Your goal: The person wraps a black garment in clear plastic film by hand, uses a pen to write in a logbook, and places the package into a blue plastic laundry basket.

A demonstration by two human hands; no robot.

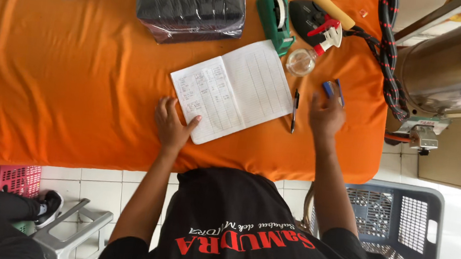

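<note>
An orange cloth [70, 78] covers the table in front of you, with white floor tiles showing along its near edge. On it, just ahead of your chest, lies an open ruled notebook [233, 88], turned a little askew, its left page filled with handwritten columns and its right page mostly blank.

Your left hand [173, 125] lies flat on the cloth at the notebook's lower left corner, fingers loosely spread, the thumb tip resting on the page edge. Your right hand [326, 116] hovers or rests to the right of the notebook, fingers slightly spread and a bit blurred; you hold nothing that can be made out. Its fingertips are at a small blue object [328, 88], with a dark blue pen [340, 92] just beside it. A black pen [294, 111] lies between the notebook and that hand, touching neither.

Beyond the notebook stand a green tape dispenser [275, 15] and a clear spray bottle [307, 56] with a red trigger, lying on its side. A flat iron [313, 13] sits behind it, its braided cord [387, 54] running down the table's right side. A wrapped black bundle [191, 6] rests farther left. A grey laundry basket [398, 225] stands on the floor at your right.
</note>
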